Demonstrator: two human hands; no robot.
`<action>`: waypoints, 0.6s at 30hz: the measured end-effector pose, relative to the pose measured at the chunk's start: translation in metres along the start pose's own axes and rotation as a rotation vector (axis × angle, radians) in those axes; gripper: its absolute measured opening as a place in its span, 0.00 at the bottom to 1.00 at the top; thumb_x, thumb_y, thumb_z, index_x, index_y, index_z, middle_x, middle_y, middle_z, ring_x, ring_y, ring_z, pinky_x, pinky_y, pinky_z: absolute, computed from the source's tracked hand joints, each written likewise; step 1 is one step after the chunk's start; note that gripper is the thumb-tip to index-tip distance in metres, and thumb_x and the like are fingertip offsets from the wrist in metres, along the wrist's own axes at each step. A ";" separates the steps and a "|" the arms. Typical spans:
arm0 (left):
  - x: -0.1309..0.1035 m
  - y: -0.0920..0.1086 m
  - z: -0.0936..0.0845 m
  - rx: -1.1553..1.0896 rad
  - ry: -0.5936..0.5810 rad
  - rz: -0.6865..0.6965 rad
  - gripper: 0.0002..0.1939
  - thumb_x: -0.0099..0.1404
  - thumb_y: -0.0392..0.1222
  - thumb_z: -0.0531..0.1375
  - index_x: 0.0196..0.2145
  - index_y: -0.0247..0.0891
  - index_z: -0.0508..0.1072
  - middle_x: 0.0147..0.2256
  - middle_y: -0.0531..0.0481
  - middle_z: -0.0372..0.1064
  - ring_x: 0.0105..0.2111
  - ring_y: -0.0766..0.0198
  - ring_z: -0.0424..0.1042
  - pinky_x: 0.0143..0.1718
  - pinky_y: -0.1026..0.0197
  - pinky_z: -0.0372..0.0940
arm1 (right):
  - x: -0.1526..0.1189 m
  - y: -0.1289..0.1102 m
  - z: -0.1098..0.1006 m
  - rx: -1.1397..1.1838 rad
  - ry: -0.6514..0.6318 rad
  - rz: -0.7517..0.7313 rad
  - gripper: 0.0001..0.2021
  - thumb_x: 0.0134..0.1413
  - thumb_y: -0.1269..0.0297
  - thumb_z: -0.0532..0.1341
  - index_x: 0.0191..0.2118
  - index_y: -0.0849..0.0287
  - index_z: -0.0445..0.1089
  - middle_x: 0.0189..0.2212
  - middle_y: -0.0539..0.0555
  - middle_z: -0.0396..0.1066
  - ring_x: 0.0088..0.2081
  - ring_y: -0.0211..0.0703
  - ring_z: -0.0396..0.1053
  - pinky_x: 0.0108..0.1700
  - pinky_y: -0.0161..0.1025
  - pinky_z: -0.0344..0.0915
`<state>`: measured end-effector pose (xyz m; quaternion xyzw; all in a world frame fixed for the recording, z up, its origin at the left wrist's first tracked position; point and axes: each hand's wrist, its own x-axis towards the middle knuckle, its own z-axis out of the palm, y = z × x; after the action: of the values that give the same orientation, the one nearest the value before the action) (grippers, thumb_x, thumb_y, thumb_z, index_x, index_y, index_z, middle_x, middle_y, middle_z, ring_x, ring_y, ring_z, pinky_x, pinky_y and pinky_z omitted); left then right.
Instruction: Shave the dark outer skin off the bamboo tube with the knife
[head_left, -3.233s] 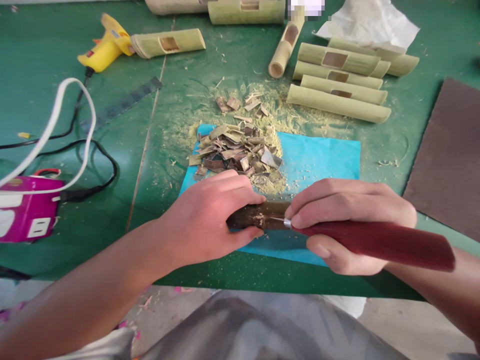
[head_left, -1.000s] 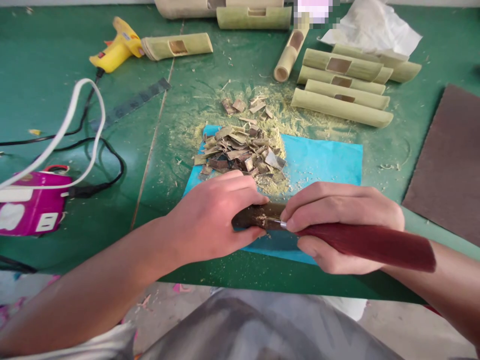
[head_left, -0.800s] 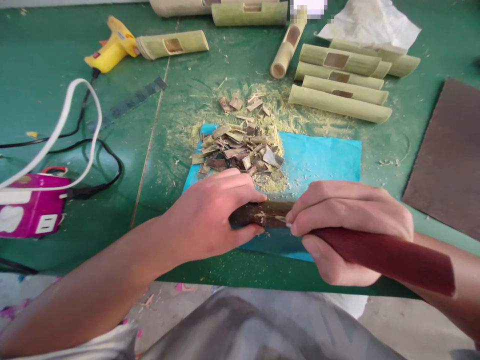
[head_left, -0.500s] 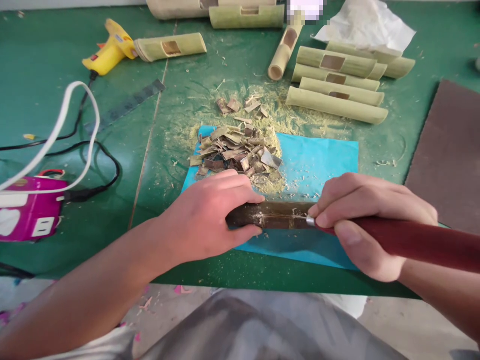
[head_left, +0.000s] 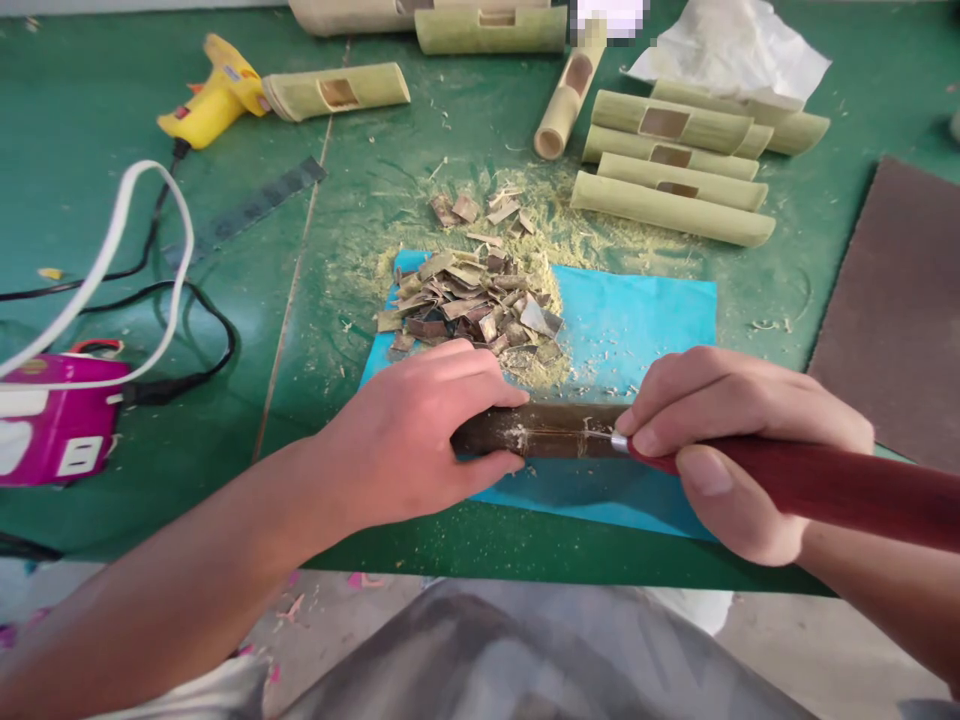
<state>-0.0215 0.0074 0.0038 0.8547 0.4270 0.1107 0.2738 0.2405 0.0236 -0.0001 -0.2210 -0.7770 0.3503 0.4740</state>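
A dark brown bamboo tube (head_left: 553, 440) lies lengthwise over a blue sheet (head_left: 637, 310), scored with pale lines. My left hand (head_left: 427, 430) is closed around its left part, the thumb on the near side and the fingers on the far side. In my right hand (head_left: 742, 440) is a carving knife (head_left: 840, 480) with a long red handle and silver collar. Its thin tip touches the bamboo's upper surface near a cut line. Beyond my left hand rises a heap of bamboo chips (head_left: 472, 295), with sawdust around it.
Pale bamboo tubes with cut openings (head_left: 675, 205) lie at the back right. A yellow glue gun (head_left: 214, 95) rests at the back left, near a ruler (head_left: 255, 205). At the left stands a magenta power strip (head_left: 52, 420) with cords; a brown board (head_left: 892, 310) lies right.
The knife tip stays at nearly the same spot on the bamboo. My right thumb has shifted slightly, and the view has moved a little. Both hands keep their hold.
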 end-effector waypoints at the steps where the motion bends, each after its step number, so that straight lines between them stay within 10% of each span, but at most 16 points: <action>1: 0.000 0.000 -0.001 0.002 -0.003 -0.003 0.13 0.64 0.42 0.67 0.46 0.39 0.75 0.39 0.48 0.76 0.41 0.54 0.74 0.42 0.54 0.66 | -0.001 0.000 0.003 0.019 0.055 0.004 0.07 0.56 0.74 0.60 0.34 0.57 0.76 0.25 0.52 0.76 0.26 0.41 0.76 0.26 0.37 0.75; 6: 0.000 0.002 -0.001 0.015 -0.013 -0.013 0.13 0.65 0.42 0.66 0.47 0.39 0.75 0.39 0.48 0.76 0.42 0.54 0.74 0.43 0.53 0.67 | -0.008 0.002 0.017 0.090 0.281 0.020 0.08 0.58 0.71 0.61 0.30 0.55 0.76 0.23 0.52 0.73 0.23 0.41 0.73 0.20 0.38 0.69; 13: 0.002 0.003 0.000 0.035 -0.017 -0.047 0.13 0.63 0.42 0.68 0.45 0.40 0.76 0.39 0.49 0.76 0.41 0.55 0.74 0.42 0.54 0.66 | -0.003 0.000 0.006 0.011 0.065 -0.042 0.08 0.57 0.74 0.60 0.36 0.58 0.77 0.26 0.54 0.76 0.27 0.42 0.76 0.26 0.38 0.74; 18: 0.000 0.002 0.000 0.037 -0.005 -0.020 0.14 0.64 0.42 0.67 0.46 0.38 0.76 0.39 0.48 0.76 0.42 0.55 0.74 0.42 0.54 0.67 | -0.005 0.001 0.013 0.075 0.225 0.006 0.08 0.55 0.75 0.61 0.31 0.57 0.76 0.23 0.52 0.73 0.24 0.41 0.73 0.23 0.38 0.70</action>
<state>-0.0200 0.0069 0.0052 0.8556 0.4367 0.0980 0.2602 0.2311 0.0165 -0.0071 -0.2434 -0.7045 0.3536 0.5652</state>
